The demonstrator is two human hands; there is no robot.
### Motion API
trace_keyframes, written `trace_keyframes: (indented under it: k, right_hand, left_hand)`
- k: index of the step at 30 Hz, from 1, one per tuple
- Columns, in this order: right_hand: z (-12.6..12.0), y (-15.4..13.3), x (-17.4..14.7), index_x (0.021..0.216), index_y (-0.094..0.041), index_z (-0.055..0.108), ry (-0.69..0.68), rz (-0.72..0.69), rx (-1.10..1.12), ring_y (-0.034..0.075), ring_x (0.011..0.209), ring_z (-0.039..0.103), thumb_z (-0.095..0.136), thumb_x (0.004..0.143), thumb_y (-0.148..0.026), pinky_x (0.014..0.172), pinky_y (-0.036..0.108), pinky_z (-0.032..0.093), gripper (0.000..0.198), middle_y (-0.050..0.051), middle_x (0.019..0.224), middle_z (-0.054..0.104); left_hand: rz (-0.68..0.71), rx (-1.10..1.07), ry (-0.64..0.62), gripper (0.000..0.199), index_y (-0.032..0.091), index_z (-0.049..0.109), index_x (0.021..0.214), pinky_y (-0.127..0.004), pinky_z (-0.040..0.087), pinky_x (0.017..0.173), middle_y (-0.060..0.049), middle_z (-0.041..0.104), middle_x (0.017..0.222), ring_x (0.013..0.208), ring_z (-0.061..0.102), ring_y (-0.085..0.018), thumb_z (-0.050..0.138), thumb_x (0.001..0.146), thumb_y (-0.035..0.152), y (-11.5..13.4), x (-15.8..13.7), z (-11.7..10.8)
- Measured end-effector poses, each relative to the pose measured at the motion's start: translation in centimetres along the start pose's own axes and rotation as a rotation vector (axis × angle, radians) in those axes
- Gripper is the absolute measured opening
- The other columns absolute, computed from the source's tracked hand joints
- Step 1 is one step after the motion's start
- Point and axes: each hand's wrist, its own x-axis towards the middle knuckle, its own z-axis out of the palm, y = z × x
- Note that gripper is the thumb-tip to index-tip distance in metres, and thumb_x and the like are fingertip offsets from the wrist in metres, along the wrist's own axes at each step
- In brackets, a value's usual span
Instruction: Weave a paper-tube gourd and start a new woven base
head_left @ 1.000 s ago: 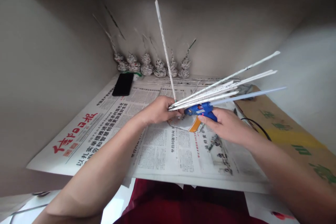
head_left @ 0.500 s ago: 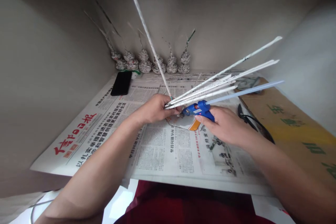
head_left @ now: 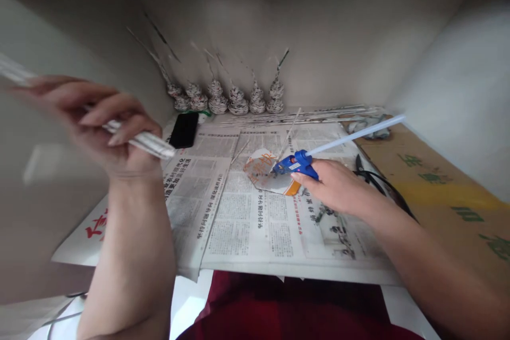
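Observation:
My left hand [head_left: 107,122] is raised at the left of the head view, blurred by motion, its fingers wrapped round a bundle of white rolled-paper sticks [head_left: 149,144]. The far end of the bundle runs out of the picture. Low over the newspaper, my right hand [head_left: 334,183] grips a blue hot glue gun [head_left: 297,164] with a long translucent glue stick [head_left: 354,134] in its back. The nozzle points down at a cut piece of cardboard [head_left: 257,172] with orange print; whether it touches cannot be seen. A thin paper stick [head_left: 294,126] stands behind the gun.
Several gourd-shaped woven paper pieces [head_left: 238,102] line the back wall. Long paper sticks [head_left: 319,116] lie before them, with a black phone [head_left: 185,130] at the left. Scissors [head_left: 359,164], a black cable [head_left: 392,191] and a cardboard sheet [head_left: 450,191] are at the right. Newspaper [head_left: 235,234] covers the table.
My left hand has lifted the bundle of paper sticks off the cardboard and swung it up to the left. My right hand with the glue gun has shifted only slightly left.

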Motion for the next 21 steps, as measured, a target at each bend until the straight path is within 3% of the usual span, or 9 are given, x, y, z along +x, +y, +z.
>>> trace_keyframes:
  k: [1, 2, 4, 6, 10, 13, 16, 21]
  right_hand:
    - [0.0, 0.0, 0.0, 0.067, -0.021, 0.055, 0.003, -0.002, 0.003, 0.022, 0.064, 0.060, 0.043, 0.091, -0.050, 0.057, 0.033, 0.039, 0.039, 0.008, 0.068, 0.065]
    - [0.0, 0.0, -0.1, 0.067, -0.021, 0.055, 0.005, -0.002, 0.006, 0.022, 0.064, 0.060, 0.044, 0.091, -0.050, 0.057, 0.033, 0.039, 0.039, 0.008, 0.069, 0.065]
    - [0.1, 0.0, -0.2, 0.066, -0.021, 0.055, 0.008, -0.003, 0.009, 0.022, 0.064, 0.059, 0.044, 0.091, -0.049, 0.057, 0.033, 0.038, 0.039, 0.008, 0.068, 0.065]
    - [0.2, 0.1, -0.4, 0.066, -0.021, 0.054, 0.014, -0.007, 0.012, 0.021, 0.062, 0.059, 0.043, 0.091, -0.049, 0.056, 0.033, 0.037, 0.039, 0.008, 0.067, 0.065]
    - [0.6, 0.2, -0.6, 0.072, -0.021, 0.055, 0.022, -0.024, 0.012, 0.022, 0.064, 0.059, 0.042, 0.092, -0.047, 0.058, 0.034, 0.039, 0.035, 0.008, 0.069, 0.065]
    - [0.7, 0.1, -0.6, 0.076, -0.021, 0.057, 0.013, -0.027, 0.017, 0.024, 0.070, 0.062, 0.041, 0.092, -0.045, 0.062, 0.036, 0.042, 0.034, 0.009, 0.075, 0.067]
    - [0.7, 0.1, -0.7, 0.080, -0.020, 0.060, 0.024, -0.037, 0.022, 0.026, 0.077, 0.064, 0.041, 0.093, -0.045, 0.067, 0.037, 0.044, 0.033, 0.010, 0.080, 0.069]
    - [0.9, 0.2, -0.9, 0.082, -0.022, 0.061, 0.039, -0.035, 0.006, 0.026, 0.072, 0.064, 0.041, 0.093, -0.046, 0.063, 0.037, 0.043, 0.033, 0.009, 0.069, 0.065]
  left_hand:
    - [0.068, -0.152, 0.033, 0.066, 0.039, 0.062, 0.096, -0.018, 0.025, 0.044, 0.001, 0.054, 0.060, 0.079, 0.057, -0.015, 0.011, 0.082, 0.079, -0.2, 0.4, 0.5]
    - [0.045, -0.263, -0.021, 0.049, 0.035, 0.062, 0.090, -0.018, 0.027, 0.046, 0.002, 0.055, 0.065, 0.077, 0.055, -0.013, 0.028, 0.088, 0.071, -0.5, 0.6, 1.4]
    - [-0.070, -0.401, -0.138, 0.047, 0.023, 0.056, 0.073, -0.018, 0.034, 0.048, 0.002, 0.056, 0.068, 0.064, 0.051, -0.009, 0.036, 0.091, 0.061, -1.1, 0.7, 3.8]
    - [-0.142, -0.345, -0.290, 0.049, 0.019, 0.053, 0.070, -0.024, 0.046, 0.056, -0.002, 0.061, 0.070, 0.068, 0.058, -0.013, 0.038, 0.090, 0.062, -2.0, 0.1, 6.2]
    - [-0.060, 0.054, -0.450, 0.054, 0.017, 0.061, 0.076, -0.024, 0.039, 0.049, 0.000, 0.051, 0.060, 0.053, 0.049, -0.011, 0.039, 0.088, 0.065, -3.6, -1.9, 9.0]
    - [-0.041, 0.181, -0.505, 0.052, 0.016, 0.062, 0.077, -0.023, 0.038, 0.050, 0.002, 0.046, 0.056, 0.051, 0.046, -0.010, 0.042, 0.088, 0.063, -4.3, -2.7, 9.5]
    - [-0.032, 0.205, -0.535, 0.045, 0.014, 0.062, 0.078, -0.023, 0.043, 0.057, 0.001, 0.053, 0.061, 0.058, 0.050, -0.011, 0.051, 0.086, 0.057, -5.0, -2.8, 9.7]
    - [0.016, 0.171, -0.600, 0.028, 0.014, 0.062, 0.085, -0.027, 0.048, 0.071, -0.002, 0.060, 0.075, 0.071, 0.056, -0.013, 0.061, 0.082, 0.042, -5.7, -2.6, 10.2]
